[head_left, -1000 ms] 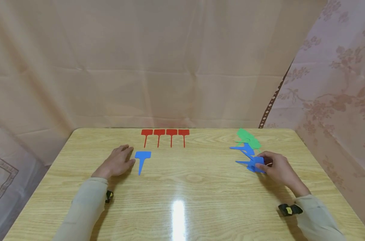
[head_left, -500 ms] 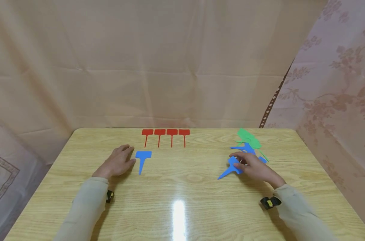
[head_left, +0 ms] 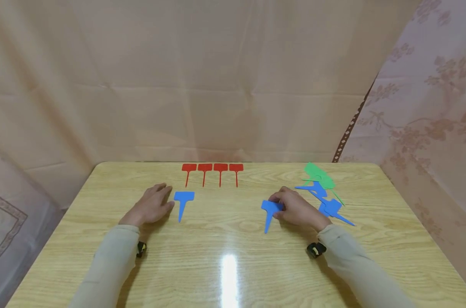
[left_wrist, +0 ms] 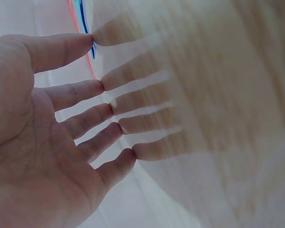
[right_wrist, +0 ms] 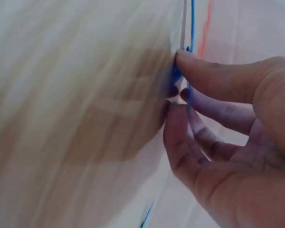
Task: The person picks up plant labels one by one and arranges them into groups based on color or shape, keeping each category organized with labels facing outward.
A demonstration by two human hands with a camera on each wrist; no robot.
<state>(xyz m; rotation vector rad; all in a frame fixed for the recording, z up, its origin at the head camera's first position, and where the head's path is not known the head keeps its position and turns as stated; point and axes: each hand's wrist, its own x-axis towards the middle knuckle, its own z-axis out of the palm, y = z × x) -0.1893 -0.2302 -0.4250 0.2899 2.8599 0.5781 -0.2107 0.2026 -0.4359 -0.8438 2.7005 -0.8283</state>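
My right hand (head_left: 299, 209) pinches a blue T-shaped plant label (head_left: 270, 207) by the right side of its head, thumb and fingertips low over the table. Its tapered stem points toward me. In the right wrist view the thumb (right_wrist: 218, 78) and fingers close on the thin blue edge. My left hand (head_left: 150, 205) rests with its fingertips on the table, fingers spread and holding nothing. Just right of it lies another blue plant label (head_left: 184, 196), stem toward me. Behind that, several red plant labels (head_left: 220, 167) lie in a row, stems toward me.
At the right a loose pile holds green plant labels (head_left: 319, 175) and overlapping blue plant labels (head_left: 330, 207), stems pointing different ways. The wood-grain table (head_left: 217, 239) ends at a beige curtain (head_left: 217, 107) behind, with a flowered cloth (head_left: 440, 128) on the right.
My right hand has drawn one blue plant label out of the pile and carried it left, turning its stem toward me. My left hand has stayed in place.
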